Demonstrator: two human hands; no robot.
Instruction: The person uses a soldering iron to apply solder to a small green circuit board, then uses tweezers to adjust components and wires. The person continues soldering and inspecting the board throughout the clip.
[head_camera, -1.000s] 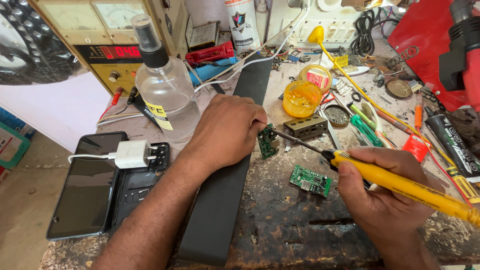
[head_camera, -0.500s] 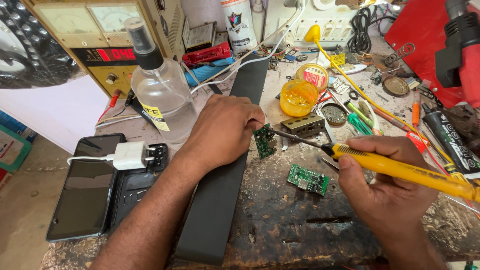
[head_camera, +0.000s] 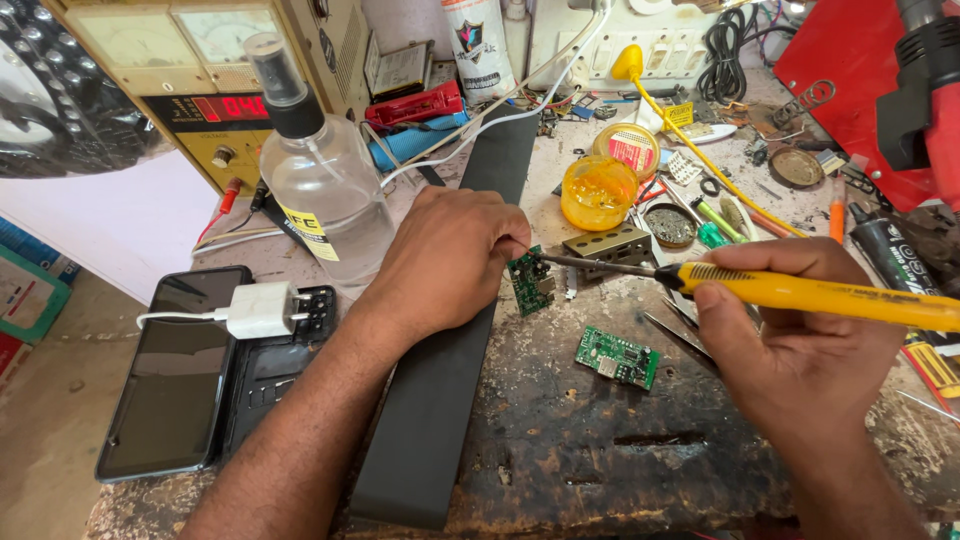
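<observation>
My left hand pinches a small green circuit board upright at the edge of a long black strip. My right hand grips a yellow-handled soldering iron; its metal tip reaches left and touches the held board. A second green circuit board lies flat on the worn bench between my two hands. Tweezers lie just under the iron, partly hidden by my right hand.
A clear spray bottle stands behind my left hand. A dark phone and a white charger plug lie at left. A yellow flux jar, a metal bracket, a power supply and several tools crowd the back and right.
The view has shifted slightly. The soldering iron tip has moved in closer onto the held board. My left hand keeps its pinch on the board in the same place.
</observation>
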